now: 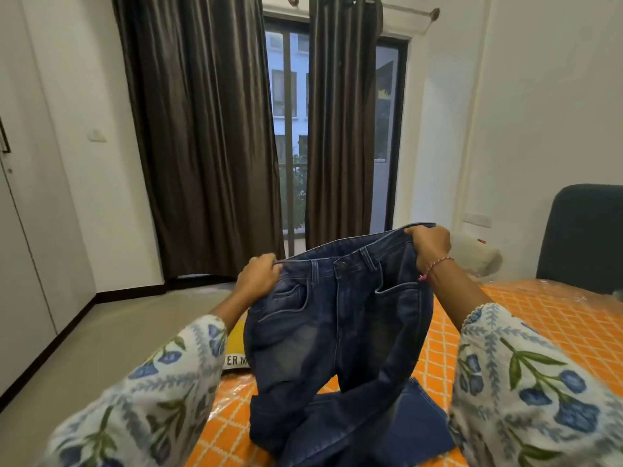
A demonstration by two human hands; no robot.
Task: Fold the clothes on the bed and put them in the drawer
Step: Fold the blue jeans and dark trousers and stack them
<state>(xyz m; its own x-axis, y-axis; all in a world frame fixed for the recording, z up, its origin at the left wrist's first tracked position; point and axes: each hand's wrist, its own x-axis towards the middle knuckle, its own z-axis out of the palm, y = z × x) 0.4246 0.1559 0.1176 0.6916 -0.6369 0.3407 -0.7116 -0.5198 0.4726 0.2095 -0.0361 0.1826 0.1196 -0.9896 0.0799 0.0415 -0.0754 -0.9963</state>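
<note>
While the bed (546, 318), spread with an orange sheet crossed by white lattice lines and a clear plastic film, fills the lower right, a pair of dark blue jeans (340, 332) is held up above it by the waistband, front side facing the camera, button fastened. The legs hang down and crumple onto the sheet near the bottom edge, one hem lying flat to the right. The left hand (258, 276) grips the waistband's left end, its fingers curled tight round the denim. The right hand (431, 246) holds the other end higher, fingers closed over the band, a thin pink thread bracelet (435, 266) at the wrist. Both arms wear white sleeves printed with blue flowers. Behind stand brown curtains (202, 139), parted before a glass door. A dark headboard (583, 237) rises at right. A yellow package (237, 345) peeks out beside the jeans' left edge.
</note>
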